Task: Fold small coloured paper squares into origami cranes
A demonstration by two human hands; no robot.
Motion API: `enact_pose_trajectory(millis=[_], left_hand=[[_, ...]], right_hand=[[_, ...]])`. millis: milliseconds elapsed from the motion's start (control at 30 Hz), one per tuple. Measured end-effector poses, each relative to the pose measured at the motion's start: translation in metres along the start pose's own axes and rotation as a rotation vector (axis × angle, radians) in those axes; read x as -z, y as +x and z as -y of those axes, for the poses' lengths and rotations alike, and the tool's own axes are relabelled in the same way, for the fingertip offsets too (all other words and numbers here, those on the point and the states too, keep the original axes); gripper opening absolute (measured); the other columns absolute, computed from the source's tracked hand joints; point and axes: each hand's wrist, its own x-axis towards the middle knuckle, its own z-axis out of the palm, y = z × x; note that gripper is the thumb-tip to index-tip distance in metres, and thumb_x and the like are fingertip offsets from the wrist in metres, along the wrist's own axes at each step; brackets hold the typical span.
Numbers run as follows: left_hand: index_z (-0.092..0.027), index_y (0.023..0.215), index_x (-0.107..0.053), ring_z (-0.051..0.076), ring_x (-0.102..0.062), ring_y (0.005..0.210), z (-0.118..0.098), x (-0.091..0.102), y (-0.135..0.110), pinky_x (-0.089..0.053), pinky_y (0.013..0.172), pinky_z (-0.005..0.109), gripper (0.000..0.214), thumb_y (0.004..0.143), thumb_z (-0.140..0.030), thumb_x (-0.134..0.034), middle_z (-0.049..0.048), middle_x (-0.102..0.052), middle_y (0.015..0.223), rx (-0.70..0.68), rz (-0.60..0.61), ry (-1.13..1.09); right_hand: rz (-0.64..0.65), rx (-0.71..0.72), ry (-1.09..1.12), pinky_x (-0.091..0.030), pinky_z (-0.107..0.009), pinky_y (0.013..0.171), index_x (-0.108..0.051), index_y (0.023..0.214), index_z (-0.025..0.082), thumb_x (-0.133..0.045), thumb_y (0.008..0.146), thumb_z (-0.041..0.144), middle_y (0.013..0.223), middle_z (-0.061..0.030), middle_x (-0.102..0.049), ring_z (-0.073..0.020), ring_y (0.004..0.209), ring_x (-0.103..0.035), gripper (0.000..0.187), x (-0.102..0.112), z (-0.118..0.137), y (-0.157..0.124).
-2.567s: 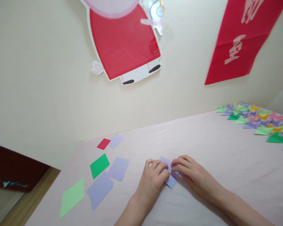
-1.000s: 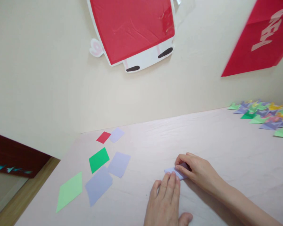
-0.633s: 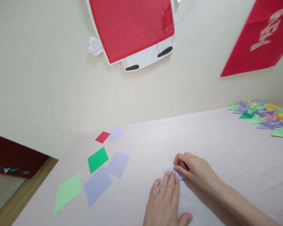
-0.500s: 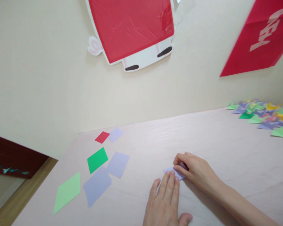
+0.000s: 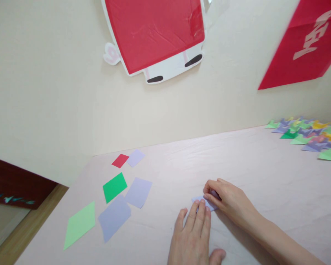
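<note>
A small folded piece of lavender paper [image 5: 211,207] lies on the table, partly covered by my hands. My left hand [image 5: 191,232] rests flat on its near side, fingers stretched out and thumb spread to the right. From the right, my right hand [image 5: 227,198] reaches in with thumb and forefinger pinched at the paper's far right edge. The curled fingers hide part of the fold there.
Loose paper sheets lie at the left: light green [image 5: 80,224], dark green [image 5: 115,187], red [image 5: 120,161] and several lavender ones [image 5: 138,192]. Many folded paper figures [image 5: 311,136] crowd the right rear by the wall. The table's left edge drops to the floor.
</note>
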Motion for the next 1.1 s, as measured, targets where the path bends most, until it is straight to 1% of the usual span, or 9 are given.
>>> enact_pose_trajectory(millis=[100,200,267,400,500,633,767,900,1100], left_hand=[[-0.015,0.147,-0.039,0.032,-0.046,0.131,0.002,0.005,0.002,-0.040,0.102,0.047,0.078,0.090,-0.067,-0.043,0.0122,-0.042,0.150,0.000,0.034,-0.015],[-0.015,0.145,-0.041,0.032,-0.048,0.130,0.002,0.008,0.004,-0.040,0.102,0.048,0.077,0.089,-0.067,-0.044,0.0119,-0.043,0.149,-0.009,0.036,-0.028],[-0.015,0.144,-0.044,0.031,-0.048,0.130,0.002,0.010,0.005,-0.040,0.101,0.048,0.075,0.089,-0.067,-0.043,0.0112,-0.043,0.148,-0.007,0.026,-0.031],[-0.013,0.139,-0.050,0.031,-0.049,0.129,0.001,0.012,0.007,-0.042,0.100,0.048,0.074,0.089,-0.068,-0.043,0.0115,-0.044,0.147,-0.004,0.021,-0.033],[-0.012,0.135,-0.053,0.032,-0.049,0.129,0.000,0.015,0.008,-0.043,0.098,0.049,0.074,0.088,-0.069,-0.044,0.0123,-0.043,0.147,-0.010,0.043,-0.033],[-0.012,0.133,-0.054,0.031,-0.049,0.130,0.000,0.019,0.008,-0.045,0.097,0.050,0.073,0.088,-0.069,-0.045,0.0120,-0.042,0.148,-0.002,0.070,-0.040],[-0.014,0.130,-0.056,0.033,-0.046,0.132,0.003,0.023,0.006,-0.044,0.098,0.054,0.072,0.087,-0.070,-0.045,0.0126,-0.041,0.149,0.008,0.067,-0.025],[-0.014,0.121,-0.063,0.038,-0.043,0.133,0.007,0.028,0.002,-0.044,0.097,0.058,0.069,0.085,-0.071,-0.048,0.0163,-0.041,0.149,0.050,0.058,0.037],[-0.018,0.120,-0.064,0.036,-0.045,0.132,0.004,0.033,-0.003,-0.045,0.097,0.055,0.063,0.086,-0.069,-0.049,0.0149,-0.043,0.148,0.090,0.008,0.097]], right_hand=[[-0.044,0.041,-0.041,-0.039,-0.026,0.063,-0.062,0.080,0.022,-0.054,0.088,0.019,0.073,-0.0023,-0.063,-0.0186,0.071,-0.058,0.012,-0.004,0.001,-0.001],[-0.098,0.096,-0.082,-0.039,-0.028,0.064,-0.059,0.079,0.021,-0.052,0.089,0.016,0.073,-0.0026,-0.062,-0.0193,0.072,-0.057,0.013,-0.008,0.000,-0.005],[-0.124,0.134,-0.083,-0.040,-0.030,0.067,-0.058,0.082,0.021,-0.051,0.089,0.015,0.078,-0.0036,-0.063,-0.0202,0.075,-0.056,0.011,-0.010,-0.001,-0.009],[-0.135,0.182,-0.038,-0.039,-0.035,0.076,-0.057,0.093,0.021,-0.054,0.089,0.018,0.092,-0.0058,-0.061,-0.0227,0.085,-0.054,0.006,-0.010,0.000,-0.019],[-0.143,0.159,-0.009,-0.039,-0.036,0.078,-0.057,0.096,0.022,-0.057,0.085,0.018,0.095,-0.0059,-0.060,-0.0232,0.087,-0.053,0.012,-0.009,0.003,-0.025],[-0.152,0.089,0.020,-0.039,-0.038,0.080,-0.057,0.099,0.022,-0.059,0.081,0.018,0.099,-0.0061,-0.059,-0.0245,0.092,-0.053,0.019,-0.011,0.005,-0.027],[-0.137,0.066,0.066,-0.040,-0.038,0.084,-0.057,0.110,0.023,-0.058,0.079,0.015,0.109,-0.0079,-0.059,-0.0260,0.099,-0.053,0.032,-0.013,0.003,-0.027],[-0.138,0.075,0.082,-0.042,-0.040,0.087,-0.055,0.123,0.024,-0.055,0.079,0.015,0.116,-0.0095,-0.059,-0.0266,0.102,-0.053,0.045,-0.012,-0.008,-0.028],[-0.139,0.046,0.110,-0.042,-0.044,0.089,-0.053,0.129,0.027,-0.051,0.080,0.018,0.116,-0.0098,-0.059,-0.0285,0.103,-0.052,0.051,-0.003,-0.031,-0.031]])
